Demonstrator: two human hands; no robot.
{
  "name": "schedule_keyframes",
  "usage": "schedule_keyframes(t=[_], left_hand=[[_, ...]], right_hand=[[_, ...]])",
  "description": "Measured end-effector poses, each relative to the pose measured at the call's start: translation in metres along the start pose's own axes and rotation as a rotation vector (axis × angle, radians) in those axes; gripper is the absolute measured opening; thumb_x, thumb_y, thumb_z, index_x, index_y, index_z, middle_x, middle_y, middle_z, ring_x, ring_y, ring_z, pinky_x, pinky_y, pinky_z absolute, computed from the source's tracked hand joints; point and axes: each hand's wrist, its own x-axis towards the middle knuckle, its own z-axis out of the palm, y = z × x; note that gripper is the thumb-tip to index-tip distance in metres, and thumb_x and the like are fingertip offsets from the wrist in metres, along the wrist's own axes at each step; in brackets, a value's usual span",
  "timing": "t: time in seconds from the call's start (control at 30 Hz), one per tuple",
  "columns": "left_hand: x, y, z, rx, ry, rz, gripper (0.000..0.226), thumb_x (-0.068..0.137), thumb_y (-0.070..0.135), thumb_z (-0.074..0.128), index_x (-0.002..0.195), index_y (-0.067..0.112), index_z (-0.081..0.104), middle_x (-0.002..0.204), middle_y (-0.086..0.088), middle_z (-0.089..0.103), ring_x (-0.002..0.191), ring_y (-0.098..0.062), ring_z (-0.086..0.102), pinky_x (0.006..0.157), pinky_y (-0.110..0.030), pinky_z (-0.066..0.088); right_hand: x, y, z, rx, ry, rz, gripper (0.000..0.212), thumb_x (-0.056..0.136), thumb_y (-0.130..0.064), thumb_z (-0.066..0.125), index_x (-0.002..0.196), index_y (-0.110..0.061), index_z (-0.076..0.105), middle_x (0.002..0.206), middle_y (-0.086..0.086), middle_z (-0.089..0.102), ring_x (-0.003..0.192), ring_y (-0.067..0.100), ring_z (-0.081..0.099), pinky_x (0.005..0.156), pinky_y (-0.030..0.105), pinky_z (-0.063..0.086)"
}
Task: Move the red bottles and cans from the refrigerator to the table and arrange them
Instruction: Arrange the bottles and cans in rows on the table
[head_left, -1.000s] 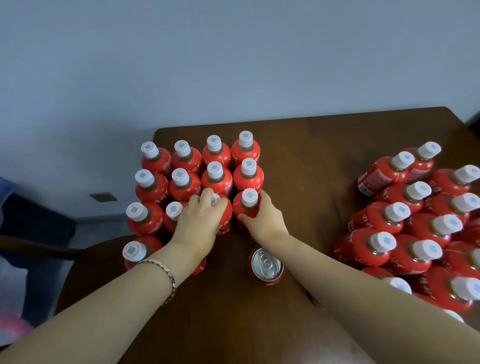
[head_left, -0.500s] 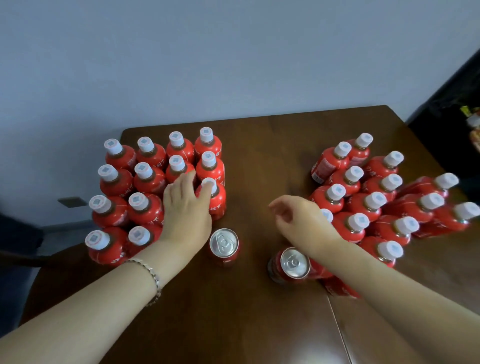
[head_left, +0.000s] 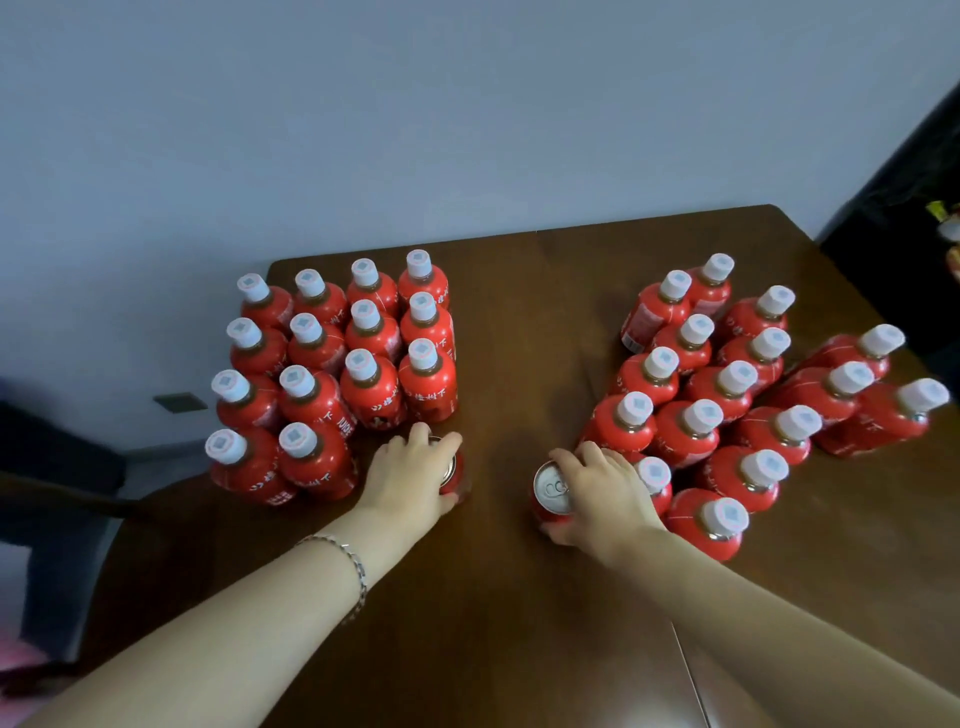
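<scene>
Red, silver-topped cans (head_left: 551, 489) stand upright, left hand (head_left: 410, 483) and right hand (head_left: 605, 501) each gripping one with curled fingers (head_left: 418, 434).

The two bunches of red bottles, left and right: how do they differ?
The left bunch stands in tight, straight rows; the right bunch is a looser, uneven cluster. The left bunch is narrower; the right bunch spreads wider across the table. Both hold upright red bottles with white caps.
</scene>
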Motion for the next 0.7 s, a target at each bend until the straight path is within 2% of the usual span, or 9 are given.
schedule_keyframes(t=[0.1, 0.23, 0.3, 0.37, 0.47, 0.53, 0.6, 0.63, 0.7], left_hand=[[-0.002, -0.019, 0.004, 0.097, 0.056, -0.017, 0.063, 0.086, 0.042, 0.059, 0.140, 0.026, 0.031, 0.135, -0.004, 0.042, 0.118, -0.025, 0.049, 0.112, -0.038, 0.026], [0.003, -0.049, 0.006, 0.100, 0.127, -0.065, 0.065, 0.084, 0.046, 0.061, 0.139, 0.024, 0.034, 0.131, -0.004, 0.047, 0.119, -0.024, 0.051, 0.117, -0.039, 0.014], [0.005, -0.057, 0.007, 0.077, 0.201, -0.033, 0.067, 0.077, 0.037, 0.072, 0.135, 0.018, 0.044, 0.125, -0.007, 0.051, 0.113, -0.027, 0.056, 0.115, -0.042, 0.018], [0.005, -0.062, 0.009, 0.056, 0.315, -0.003, 0.069, 0.058, 0.020, 0.087, 0.121, 0.011, 0.060, 0.114, -0.012, 0.060, 0.104, -0.029, 0.061, 0.108, -0.046, 0.035], [-0.005, -0.066, 0.024, -0.050, 0.556, 0.051, 0.060, 0.055, 0.005, 0.086, 0.111, 0.008, 0.064, 0.116, -0.016, 0.060, 0.111, -0.033, 0.059, 0.096, -0.050, 0.047], [-0.021, -0.057, 0.026, -0.307, 0.666, -0.069, 0.052, 0.065, 0.007, 0.081, 0.112, 0.012, 0.059, 0.120, -0.013, 0.055, 0.112, -0.031, 0.053, 0.092, -0.044, 0.050], [-0.033, -0.048, 0.021, -0.746, 0.703, -0.390, 0.040, 0.075, 0.013, 0.076, 0.107, 0.015, 0.053, 0.115, -0.007, 0.051, 0.101, -0.019, 0.052, 0.085, -0.025, 0.046], [-0.033, -0.044, 0.016, -1.042, 0.629, -0.605, 0.037, 0.078, 0.019, 0.074, 0.106, 0.015, 0.050, 0.113, -0.006, 0.051, 0.094, -0.014, 0.052, 0.078, -0.020, 0.045], [-0.021, -0.044, 0.008, -1.766, 0.339, -0.975, 0.044, 0.079, 0.028, 0.074, 0.110, 0.010, 0.048, 0.112, -0.007, 0.053, 0.092, -0.018, 0.056, 0.074, -0.028, 0.050]], right_hand=[[0.011, -0.019, 0.006, 0.263, 0.007, 0.072, 0.078, 0.073, -0.039, 0.073, 0.140, -0.025, 0.034, 0.129, 0.001, 0.039, 0.115, 0.025, 0.050, 0.096, 0.030, 0.043], [0.040, -0.062, 0.008, 0.509, 0.038, 0.109, 0.079, 0.070, -0.031, 0.078, 0.137, -0.025, 0.037, 0.129, 0.001, 0.038, 0.115, 0.024, 0.050, 0.098, 0.034, 0.046], [0.054, -0.083, 0.009, 0.565, 0.061, 0.105, 0.077, 0.070, -0.028, 0.078, 0.136, -0.024, 0.038, 0.128, 0.002, 0.038, 0.117, 0.023, 0.049, 0.098, 0.035, 0.047], [0.063, -0.098, 0.010, 0.632, 0.107, 0.108, 0.076, 0.071, -0.025, 0.078, 0.137, -0.023, 0.038, 0.129, 0.002, 0.039, 0.119, 0.023, 0.049, 0.099, 0.035, 0.046], [0.067, -0.113, 0.016, 0.851, 0.181, 0.152, 0.083, 0.072, -0.022, 0.078, 0.141, -0.021, 0.032, 0.137, 0.001, 0.034, 0.126, 0.020, 0.044, 0.102, 0.026, 0.040], [0.066, -0.118, 0.022, 1.188, 0.073, 0.393, 0.092, 0.075, -0.033, 0.076, 0.147, -0.022, 0.019, 0.147, 0.006, 0.026, 0.132, 0.025, 0.038, 0.103, 0.032, 0.036], [0.072, -0.127, 0.026, 1.644, -0.182, 0.706, 0.091, 0.077, -0.051, 0.067, 0.148, -0.027, 0.016, 0.149, 0.009, 0.030, 0.128, 0.036, 0.041, 0.095, 0.048, 0.042], [0.075, -0.129, 0.028, 1.824, -0.278, 0.770, 0.086, 0.077, -0.057, 0.063, 0.147, -0.028, 0.021, 0.148, 0.010, 0.034, 0.124, 0.042, 0.044, 0.088, 0.052, 0.045], [0.081, -0.129, 0.029, 2.034, -0.320, 0.779, 0.077, 0.080, -0.057, 0.061, 0.143, -0.025, 0.030, 0.144, 0.014, 0.039, 0.116, 0.047, 0.050, 0.077, 0.052, 0.049]])
